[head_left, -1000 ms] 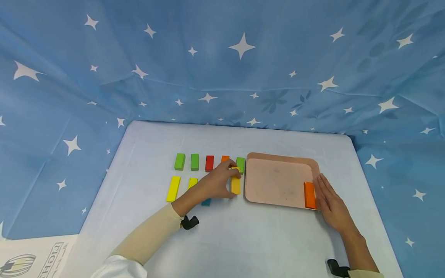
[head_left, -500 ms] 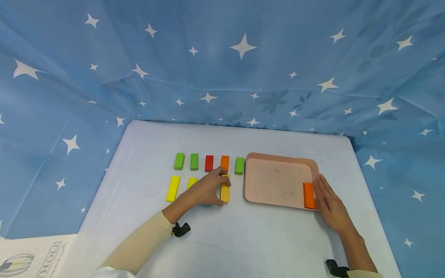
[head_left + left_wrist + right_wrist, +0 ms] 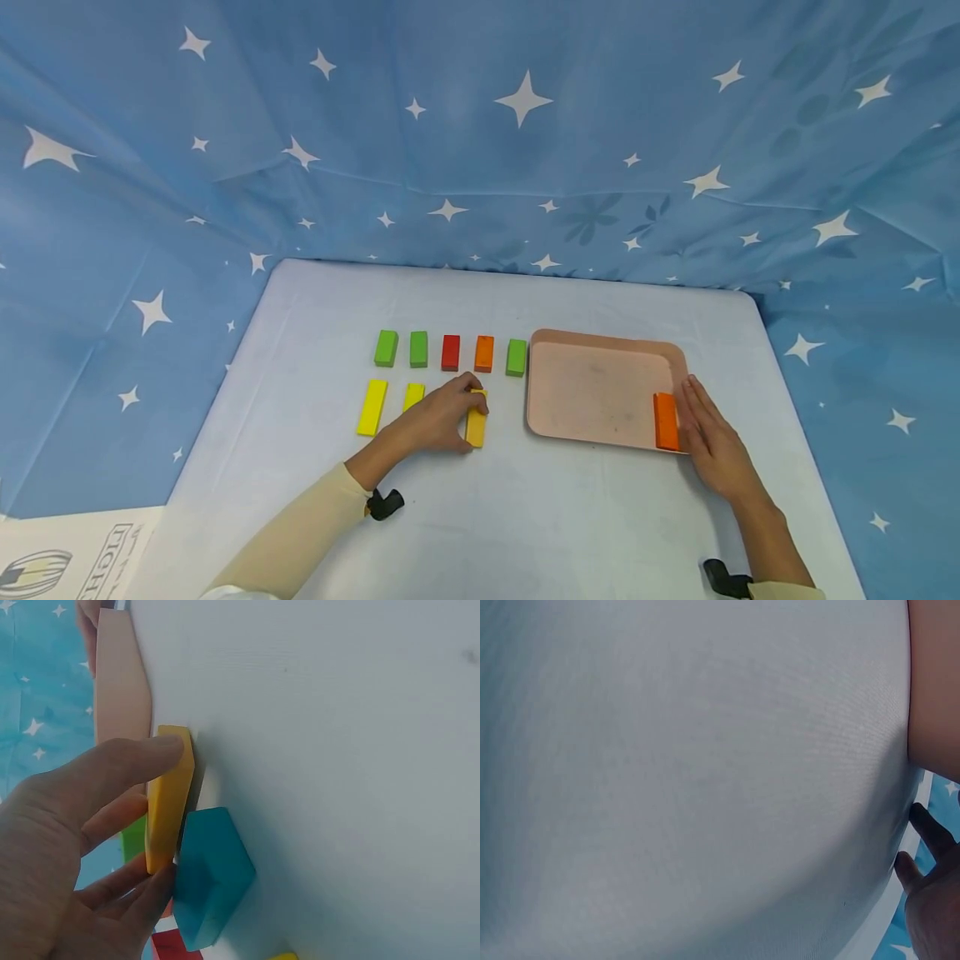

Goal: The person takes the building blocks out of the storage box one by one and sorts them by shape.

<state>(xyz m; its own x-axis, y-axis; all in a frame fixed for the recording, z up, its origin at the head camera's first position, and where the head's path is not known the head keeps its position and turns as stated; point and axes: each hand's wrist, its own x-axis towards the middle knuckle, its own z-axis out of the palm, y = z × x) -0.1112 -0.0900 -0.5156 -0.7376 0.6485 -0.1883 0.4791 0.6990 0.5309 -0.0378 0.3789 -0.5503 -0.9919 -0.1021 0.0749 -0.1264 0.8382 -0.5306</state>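
My left hand (image 3: pixel 435 417) pinches a golden-yellow block (image 3: pixel 476 427) between thumb and fingertips, left of the pink tray. A teal block (image 3: pixel 214 877) stands close beside it in the left wrist view; in the head view that one is hidden under the hand. With fingers straight, my right hand (image 3: pixel 720 450) rests against the right edge of the tray (image 3: pixel 585 383). An orange block (image 3: pixel 666 422) lies inside the tray near that edge.
Behind the left hand runs a row of blocks: two green (image 3: pixel 386 348), one red (image 3: pixel 450 353), one orange (image 3: pixel 483 354) and another green (image 3: pixel 516 358) beside the tray. Two yellow blocks (image 3: pixel 372 408) lie left of the hand. A blue starred cloth (image 3: pixel 480 208) surrounds the white table (image 3: pixel 585 525).
My left hand has moved left and towards me with the golden-yellow block, away from the tray. The right hand and the tray have stayed in place.
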